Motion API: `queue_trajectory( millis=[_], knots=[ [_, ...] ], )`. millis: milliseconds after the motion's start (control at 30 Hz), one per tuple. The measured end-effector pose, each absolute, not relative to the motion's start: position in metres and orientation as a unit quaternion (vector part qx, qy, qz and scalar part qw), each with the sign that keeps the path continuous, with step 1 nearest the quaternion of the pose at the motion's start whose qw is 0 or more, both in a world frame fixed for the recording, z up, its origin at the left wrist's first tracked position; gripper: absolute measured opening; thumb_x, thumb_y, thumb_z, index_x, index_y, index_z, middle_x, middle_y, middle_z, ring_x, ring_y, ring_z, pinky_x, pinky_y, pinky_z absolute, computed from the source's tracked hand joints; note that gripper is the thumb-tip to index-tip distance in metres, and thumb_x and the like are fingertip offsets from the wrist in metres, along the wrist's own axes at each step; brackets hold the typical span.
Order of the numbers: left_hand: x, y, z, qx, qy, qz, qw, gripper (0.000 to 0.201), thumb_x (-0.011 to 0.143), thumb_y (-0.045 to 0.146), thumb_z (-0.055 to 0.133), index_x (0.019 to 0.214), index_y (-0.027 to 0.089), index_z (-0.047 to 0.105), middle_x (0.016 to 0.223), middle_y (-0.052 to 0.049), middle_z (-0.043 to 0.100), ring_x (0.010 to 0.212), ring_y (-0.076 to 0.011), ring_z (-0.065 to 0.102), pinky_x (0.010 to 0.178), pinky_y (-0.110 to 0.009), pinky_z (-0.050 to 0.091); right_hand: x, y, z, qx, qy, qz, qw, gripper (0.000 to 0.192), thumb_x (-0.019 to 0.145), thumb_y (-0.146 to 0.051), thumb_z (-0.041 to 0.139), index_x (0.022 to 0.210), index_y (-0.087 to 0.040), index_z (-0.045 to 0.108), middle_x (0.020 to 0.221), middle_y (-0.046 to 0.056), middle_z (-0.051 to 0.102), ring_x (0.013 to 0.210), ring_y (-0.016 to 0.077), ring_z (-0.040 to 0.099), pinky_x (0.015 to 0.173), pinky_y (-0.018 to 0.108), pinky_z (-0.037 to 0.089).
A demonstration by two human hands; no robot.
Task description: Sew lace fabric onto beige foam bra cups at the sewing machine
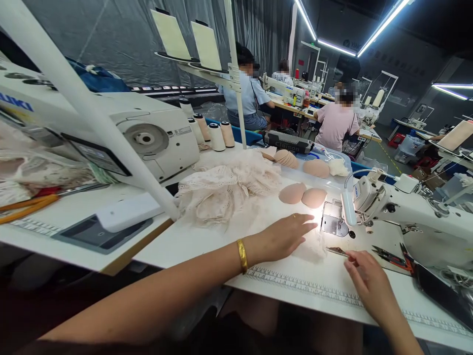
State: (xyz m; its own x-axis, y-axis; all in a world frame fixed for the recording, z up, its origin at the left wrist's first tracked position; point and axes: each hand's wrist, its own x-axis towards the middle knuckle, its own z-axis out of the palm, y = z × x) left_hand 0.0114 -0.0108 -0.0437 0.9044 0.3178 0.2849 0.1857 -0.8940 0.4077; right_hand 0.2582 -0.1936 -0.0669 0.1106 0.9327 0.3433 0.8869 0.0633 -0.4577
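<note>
While the lamp glared on the needle plate [333,224], the left hand [283,237] lay flat and open on a pale piece of fabric [312,246] spread on the white table [207,236], fingers stretched toward the sewing machine [399,212]. The right hand [365,276] rested loosely open just beside a small pair of thread snips [337,251], gripping nothing. Two beige bra cups [303,195] sat beyond the left hand, next to a heap of cream lace [225,190].
</note>
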Motion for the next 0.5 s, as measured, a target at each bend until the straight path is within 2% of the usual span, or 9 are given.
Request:
queue_trajectory(
  millis=[33,67,133,200,233,300,400,433,500],
  knots=[
    [0.022,-0.009,-0.043,0.958,0.123,0.171,0.195,0.052,0.09,0.02,0.061,0.141,0.018,0.05,0.151,-0.017,0.049,0.135,-0.0338,0.048,0.111,-0.048,0.038,0.246,-0.188,-0.066,-0.673,-0.669,0.077,0.306,0.032,0.103,-0.047,0.047,0.115,-0.025,0.067,0.103,0.009,0.07,0.096,0.0253,0.066,0.084,0.039,0.055],
    [0.031,-0.007,-0.04,0.96,0.113,0.153,0.203,0.055,0.083,0.023,0.07,0.136,0.017,0.054,0.145,-0.018,0.055,0.13,-0.0357,0.051,0.108,-0.049,0.039,0.236,-0.184,-0.067,-0.667,-0.667,0.101,0.316,0.03,0.103,-0.046,0.048,0.115,-0.026,0.067,0.102,0.008,0.07,0.096,0.0248,0.066,0.084,0.038,0.055],
    [0.048,-0.006,-0.029,0.961,0.111,0.09,0.237,0.036,0.074,0.021,0.077,0.107,0.017,0.066,0.108,-0.012,0.071,0.104,-0.033,0.063,0.094,-0.043,0.044,0.224,-0.176,-0.068,-0.662,-0.651,0.129,0.347,0.032,0.101,-0.047,0.051,0.119,-0.025,0.066,0.107,0.008,0.07,0.102,0.0252,0.065,0.088,0.039,0.054],
    [0.057,-0.007,-0.016,0.953,0.129,0.051,0.27,0.011,0.075,0.018,0.071,0.077,0.018,0.061,0.074,-0.003,0.063,0.076,-0.0238,0.06,0.075,-0.034,0.043,0.217,-0.172,-0.069,-0.659,-0.621,0.164,0.39,0.042,0.098,-0.049,0.057,0.133,-0.026,0.059,0.124,0.01,0.067,0.114,0.0264,0.062,0.095,0.041,0.052],
    [0.058,-0.009,-0.01,0.947,0.141,0.052,0.285,0.014,0.078,0.019,0.067,0.07,0.018,0.056,0.069,-0.001,0.058,0.07,-0.0207,0.056,0.069,-0.031,0.039,0.215,-0.17,-0.069,-0.654,-0.604,0.189,0.414,0.05,0.095,-0.05,0.061,0.139,-0.027,0.054,0.13,0.01,0.064,0.118,0.0267,0.06,0.097,0.041,0.051],
    [0.053,-0.014,0.0,0.921,0.168,0.094,0.338,0.019,0.085,0.028,0.061,0.07,0.018,0.053,0.071,0.0,0.053,0.068,-0.0174,0.051,0.062,-0.028,0.034,0.211,-0.167,-0.069,-0.632,-0.564,0.252,0.468,0.058,0.09,-0.051,0.068,0.14,-0.026,0.052,0.124,0.008,0.065,0.112,0.0252,0.062,0.095,0.04,0.052],
    [0.037,-0.022,0.006,0.827,0.221,0.151,0.495,0.033,0.084,0.049,0.065,0.079,0.018,0.055,0.075,0.002,0.05,0.068,-0.0146,0.046,0.059,-0.025,0.03,0.204,-0.163,-0.07,-0.586,-0.497,0.344,0.539,0.034,0.09,-0.053,0.067,0.106,-0.023,0.065,0.084,0.0,0.065,0.08,0.0179,0.062,0.077,0.031,0.051],
    [0.031,-0.025,0.006,0.786,0.234,0.158,0.551,0.038,0.081,0.054,0.068,0.08,0.018,0.054,0.074,0.003,0.05,0.067,-0.0138,0.045,0.058,-0.025,0.03,0.202,-0.162,-0.07,-0.575,-0.478,0.365,0.555,0.031,0.092,-0.053,0.064,0.096,-0.022,0.064,0.075,-0.002,0.061,0.072,0.0162,0.059,0.073,0.029,0.049],
    [0.021,-0.031,0.003,0.716,0.244,0.162,0.633,0.046,0.075,0.058,0.073,0.082,0.017,0.053,0.075,0.003,0.051,0.067,-0.0128,0.046,0.059,-0.023,0.031,0.2,-0.16,-0.072,-0.565,-0.454,0.388,0.569,0.033,0.094,-0.054,0.061,0.088,-0.022,0.062,0.069,-0.003,0.059,0.067,0.015,0.056,0.071,0.028,0.046]
  ],
)
